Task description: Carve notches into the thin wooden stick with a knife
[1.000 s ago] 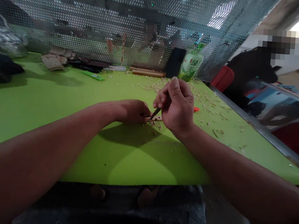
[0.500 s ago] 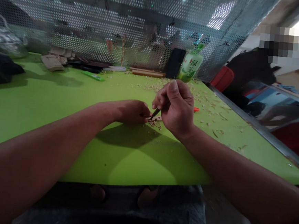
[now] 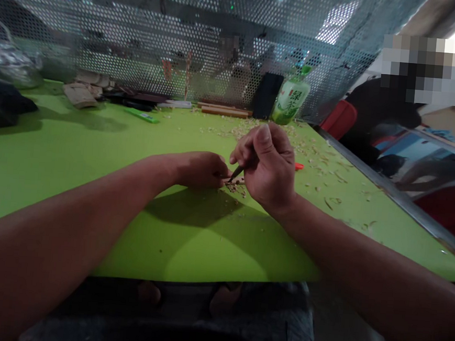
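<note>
My right hand (image 3: 271, 166) is closed in a fist around a carving knife (image 3: 236, 173), with its dark blade slanting down to the left. The blade's tip meets a small, thin strip of wood (image 3: 239, 181) with dark holes or marks on it. My left hand (image 3: 207, 170) pinches the left end of this strip and holds it low over the green table. Small wood crumbs (image 3: 234, 189) lie just in front of the strip. Behind my right hand an orange-red thing (image 3: 298, 166) shows only in part.
At the back stand a green tea bottle (image 3: 291, 99) and a dark phone-like slab (image 3: 268, 96). Wood sticks (image 3: 225, 111), a green box-like piece (image 3: 141, 115) and wood blocks (image 3: 82, 95) lie along a perforated metal screen (image 3: 143, 38). Shavings (image 3: 323, 159) cover the right side. A person (image 3: 386, 107) sits beyond.
My hands stay almost in place; the right hand has shifted very slightly over the wood strip. The person at the right has moved a little.
</note>
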